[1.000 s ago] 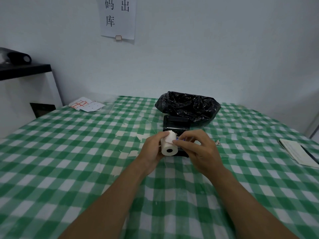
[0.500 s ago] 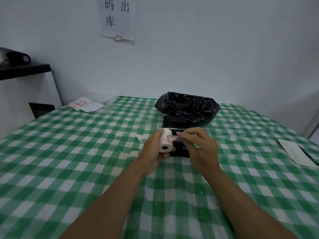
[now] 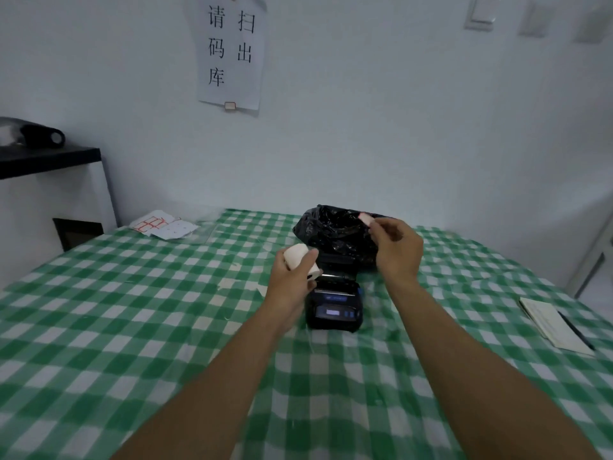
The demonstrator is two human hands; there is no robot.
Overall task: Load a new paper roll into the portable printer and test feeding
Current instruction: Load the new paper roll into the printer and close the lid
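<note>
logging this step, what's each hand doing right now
Left hand: closed around the paper roll.
Right hand: pinching a small pinkish-white scrap.

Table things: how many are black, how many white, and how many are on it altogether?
Black: 2, the printer and the bag.
White: 2, the cards and the notebook.
Total: 4, plus the white paper roll held above in the left hand.

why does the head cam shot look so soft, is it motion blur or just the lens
Head view: mostly motion, since the right hand with its small scrap and the left hand gripping the paper roll smear most; light is flat and dim, without glare; the wide-angle lens bows the table edges.
</note>
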